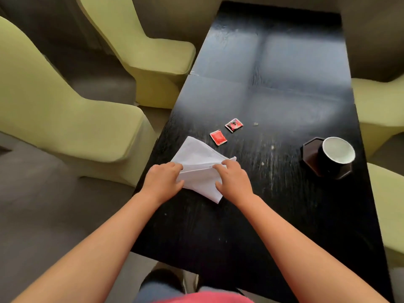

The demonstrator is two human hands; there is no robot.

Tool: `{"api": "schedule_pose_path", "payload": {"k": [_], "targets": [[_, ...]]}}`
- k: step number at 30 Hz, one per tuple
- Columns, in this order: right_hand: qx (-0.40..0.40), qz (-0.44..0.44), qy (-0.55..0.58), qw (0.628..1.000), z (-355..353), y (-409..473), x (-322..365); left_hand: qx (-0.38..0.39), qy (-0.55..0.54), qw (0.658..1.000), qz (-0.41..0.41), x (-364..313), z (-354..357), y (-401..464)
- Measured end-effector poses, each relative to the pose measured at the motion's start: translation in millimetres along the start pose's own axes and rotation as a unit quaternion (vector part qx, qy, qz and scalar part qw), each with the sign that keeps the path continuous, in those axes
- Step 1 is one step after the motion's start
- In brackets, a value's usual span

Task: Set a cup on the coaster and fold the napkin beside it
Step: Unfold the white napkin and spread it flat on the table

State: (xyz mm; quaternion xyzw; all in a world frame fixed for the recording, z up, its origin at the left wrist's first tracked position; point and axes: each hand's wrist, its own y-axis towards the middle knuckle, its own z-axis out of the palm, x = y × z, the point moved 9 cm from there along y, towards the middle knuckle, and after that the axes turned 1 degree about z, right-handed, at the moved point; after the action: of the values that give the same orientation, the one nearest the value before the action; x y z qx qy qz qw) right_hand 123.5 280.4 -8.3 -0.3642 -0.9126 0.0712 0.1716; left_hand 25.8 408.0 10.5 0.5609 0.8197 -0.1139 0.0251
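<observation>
In the head view, the white napkin (197,166) lies on the black desk (273,88), near its left edge, and both hands are on it. The left hand (162,182) holds the left part of the napkin, with curled fingers that pinch a raised fold. The right hand (234,180) is just beside it, on the right part, and its fingers also pinch the upper layer of the paper. The two hands are close together but do not touch; the raised fold runs between them. The far part of the napkin spreads out beyond the fingertips, and one corner points toward the person. The dark cup (334,157) with a white inside stands on the dark coaster (310,154), well apart to the right of the hands. Two small red packets (218,137) lie just beyond the napkin. Green chairs (72,119) stand beside the desk.
</observation>
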Motion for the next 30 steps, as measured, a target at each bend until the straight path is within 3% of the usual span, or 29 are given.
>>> {"api": "schedule_pose_path", "payload": {"k": [5, 9, 14, 17, 21, 26, 30], "targets": [[0.024, -0.025, -0.064, 0.997, 37.9, 23.4, 1.3, 0.05, 0.015, 0.998, 0.022, 5.3, 52.7, 27.6], [0.034, -0.008, -0.086, 0.996, 58.7, 41.7, -5.5, 0.12, 0.018, 0.993, -0.005, 22.2, 95.6, 46.4], [0.002, 0.002, -0.095, 0.995, 65.8, 54.6, -8.3, 0.156, 0.026, 0.987, 0.007, 36.2, 114.4, 59.9], [-0.03, 0.005, -0.083, 0.996, 58.5, 56.8, -7.0, 0.129, 0.004, 0.992, 0.007, 44.1, 105.3, 59.8], [-0.079, 0.036, -0.024, 0.996, 28.8, 55.8, -13.3, 0.068, -0.109, 0.992, 0.007, 49.5, 70.5, 64.3], [-0.154, 0.102, 0.057, 0.981, -33.5, 53.6, -32.1, 0.004, -0.293, 0.956, 0.008, 45.8, 4.0, 69.9], [-0.239, 0.107, 0.103, 0.959, -93.1, 40.3, -29.7, -0.054, -0.342, 0.937, 0.04, 23.6, -66.4, 82.4]]}}
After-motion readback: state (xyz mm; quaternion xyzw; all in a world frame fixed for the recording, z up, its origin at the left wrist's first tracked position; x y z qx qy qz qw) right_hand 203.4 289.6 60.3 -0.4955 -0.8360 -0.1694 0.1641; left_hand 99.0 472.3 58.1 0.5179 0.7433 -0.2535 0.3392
